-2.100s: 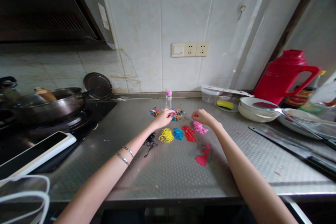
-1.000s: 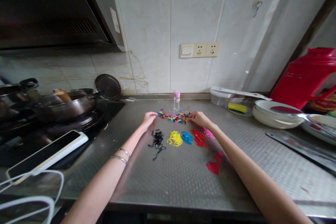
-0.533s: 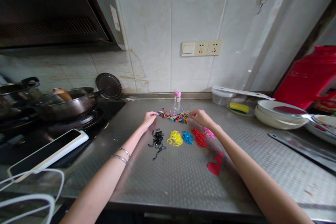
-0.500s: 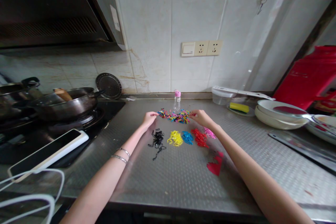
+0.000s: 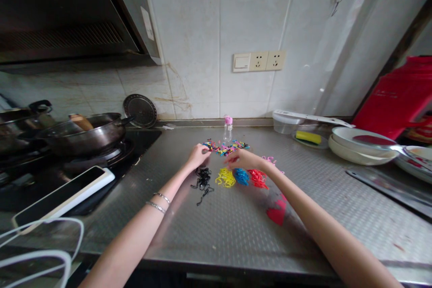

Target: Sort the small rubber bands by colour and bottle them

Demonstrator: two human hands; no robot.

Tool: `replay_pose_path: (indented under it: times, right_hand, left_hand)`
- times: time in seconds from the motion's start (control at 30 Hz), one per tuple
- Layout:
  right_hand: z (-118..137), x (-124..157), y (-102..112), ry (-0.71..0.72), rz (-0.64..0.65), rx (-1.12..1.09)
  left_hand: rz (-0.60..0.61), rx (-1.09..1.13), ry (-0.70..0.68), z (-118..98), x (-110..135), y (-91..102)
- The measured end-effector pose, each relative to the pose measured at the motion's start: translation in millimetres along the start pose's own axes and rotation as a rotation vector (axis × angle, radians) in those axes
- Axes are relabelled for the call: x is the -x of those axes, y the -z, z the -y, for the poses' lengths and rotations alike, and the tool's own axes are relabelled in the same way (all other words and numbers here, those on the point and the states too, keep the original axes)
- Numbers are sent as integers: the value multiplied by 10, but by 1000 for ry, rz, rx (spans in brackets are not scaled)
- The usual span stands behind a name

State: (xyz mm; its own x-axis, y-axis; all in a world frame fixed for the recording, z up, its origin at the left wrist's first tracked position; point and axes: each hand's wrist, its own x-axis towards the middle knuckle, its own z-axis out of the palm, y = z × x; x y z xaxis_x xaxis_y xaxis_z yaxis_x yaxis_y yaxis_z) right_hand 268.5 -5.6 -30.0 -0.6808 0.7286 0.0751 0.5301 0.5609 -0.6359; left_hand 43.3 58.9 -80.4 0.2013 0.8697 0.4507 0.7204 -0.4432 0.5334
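A mixed heap of small coloured rubber bands lies on the steel counter in front of a tiny bottle with a pink cap. Nearer me lie sorted piles: black, yellow, blue, red and pink. My left hand rests at the heap's left end with its fingers curled in. My right hand hovers between the heap and the blue pile, fingertips pinched together. What either hand holds is too small to see.
A red scrap lies under my right forearm. At left are a wok on the stove, a phone and a white cable. At right stand bowls, a sponge, a red flask and a knife.
My right hand has moved left and towards me, from the heap's right end to above the blue pile. My left hand has shifted slightly right along the heap.
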Motion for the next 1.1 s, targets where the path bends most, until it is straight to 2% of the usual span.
replay_pose_path:
  times: [0.17,0.27,0.4,0.63,0.83,0.97,1.1]
  right_hand:
    - [-97,51,129,-32,-259,41]
    - [-215,82,192,-50,-321,61]
    - [-379,106,211,-90,-387,100]
    - [-467,114,210,-113,-422,200]
    - [-498,139,210,-209,-469,288]
    - [-541,158,192,-279,-440,375]
    - [-578,155,168,-313,-387,433]
  left_hand:
    - [32,-92,-142,-164,31,-3]
    - [56,-95,-193,-264,3,-66]
    - [76,-115,-195,-365,-36,-179]
    - [128,-31,-163,-382,-30,-243]
    - [133,7,-146,-404,-29,-249]
    - [101,-2,-171,-457,-36,-223]
    - [89,49,-221,-633,-20,-173]
